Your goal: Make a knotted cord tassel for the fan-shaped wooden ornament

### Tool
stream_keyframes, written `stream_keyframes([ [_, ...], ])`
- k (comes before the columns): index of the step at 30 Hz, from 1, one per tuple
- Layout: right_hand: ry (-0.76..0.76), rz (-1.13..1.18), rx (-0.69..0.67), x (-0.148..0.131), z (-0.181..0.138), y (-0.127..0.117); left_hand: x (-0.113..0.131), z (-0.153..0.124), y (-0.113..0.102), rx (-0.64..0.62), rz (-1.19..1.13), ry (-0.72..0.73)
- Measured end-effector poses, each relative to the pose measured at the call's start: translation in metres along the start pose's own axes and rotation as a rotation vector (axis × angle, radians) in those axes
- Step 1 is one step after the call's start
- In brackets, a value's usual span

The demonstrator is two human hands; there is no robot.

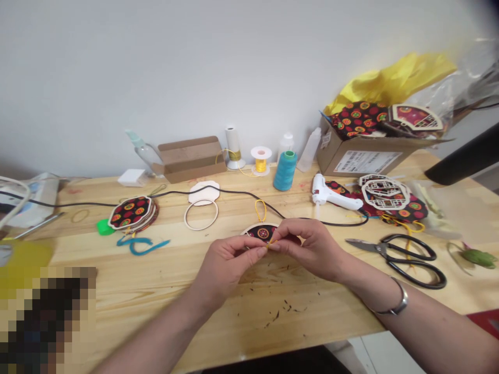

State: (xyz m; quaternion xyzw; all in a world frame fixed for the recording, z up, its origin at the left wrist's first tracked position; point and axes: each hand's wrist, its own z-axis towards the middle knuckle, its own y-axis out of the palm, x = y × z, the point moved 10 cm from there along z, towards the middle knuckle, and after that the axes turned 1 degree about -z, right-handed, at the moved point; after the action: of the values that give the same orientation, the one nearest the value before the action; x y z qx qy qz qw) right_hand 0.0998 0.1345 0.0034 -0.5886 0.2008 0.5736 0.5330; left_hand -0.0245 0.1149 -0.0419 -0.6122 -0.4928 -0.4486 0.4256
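At the middle of the table, my left hand (pixel 237 257) and my right hand (pixel 310 246) meet, thumbs and forefingers pinched on a thin yellow cord (pixel 268 245). Right behind the fingertips lies a fan-shaped ornament (pixel 257 232) with a pale rim and dark patterned fabric, partly hidden by my hands. From its top edge rises a yellow cord loop (pixel 261 210). Small dark scraps (pixel 286 306) are scattered on the wood just in front of my hands.
Black-handled scissors (pixel 401 257) and a white glue gun (pixel 331 193) lie to the right. Behind stand a teal thread spool (pixel 285 170) and a cardboard box (pixel 358 156). Left are a wooden ring (pixel 200 215), stacked fabric ornaments (pixel 132 212) and blue cord (pixel 142 246). A black cable (pixel 241 193) crosses the table.
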Motion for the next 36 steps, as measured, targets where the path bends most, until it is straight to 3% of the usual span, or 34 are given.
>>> stream_keyframes([
  [7,-0.003,-0.030,-0.074,-0.005,-0.001,0.004,-0.002,-0.001,-0.003,0.035,-0.102,-0.040],
  [10,0.074,0.012,-0.133,-0.003,-0.002,0.006,0.001,-0.002,-0.001,0.009,-0.052,-0.015],
  [13,0.139,0.102,-0.109,0.001,-0.001,0.003,0.000,-0.003,0.003,-0.024,-0.007,-0.022],
  [27,0.006,-0.017,-0.062,0.000,-0.002,0.007,-0.005,-0.007,0.020,-0.189,0.136,-0.045],
  [31,0.038,-0.022,-0.061,0.002,0.000,0.005,-0.006,-0.005,0.013,-0.116,0.060,-0.063],
  [36,0.061,-0.133,-0.201,0.003,0.000,0.012,-0.004,-0.003,0.004,-0.044,-0.039,-0.044],
])
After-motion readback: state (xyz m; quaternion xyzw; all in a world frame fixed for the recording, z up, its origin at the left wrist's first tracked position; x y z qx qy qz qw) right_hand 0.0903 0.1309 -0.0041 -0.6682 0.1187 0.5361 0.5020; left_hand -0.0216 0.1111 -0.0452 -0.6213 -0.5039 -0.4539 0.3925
